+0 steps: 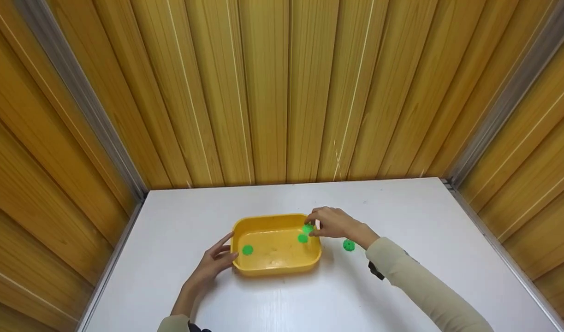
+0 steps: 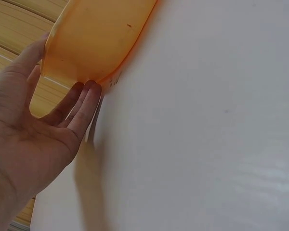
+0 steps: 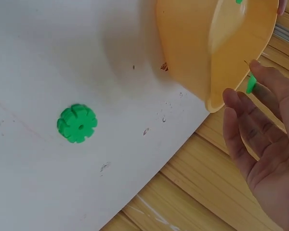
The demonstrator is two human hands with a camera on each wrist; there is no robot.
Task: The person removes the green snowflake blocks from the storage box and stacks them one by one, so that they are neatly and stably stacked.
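A yellow plastic tub (image 1: 275, 269) sits on the white table. My left hand (image 1: 213, 262) holds its left end, with the thumb at the rim and the fingers against the outer wall (image 2: 82, 62). Over the tub's right end, my right hand (image 1: 335, 222) pinches a small green disc (image 1: 308, 228) between thumb and finger; in the right wrist view the fingers partly cover that disc (image 3: 251, 84). Inside the tub lie one green disc (image 1: 248, 250) at the left and another green disc (image 1: 302, 238) at the right.
A green notched wheel (image 1: 349, 245) with a centre hole lies on the white table (image 1: 282, 304), right of the tub and near my right wrist. Wood-patterned panels (image 1: 263, 92) rise behind the table and at both sides, with grey metal posts (image 1: 79, 87) at the corners.
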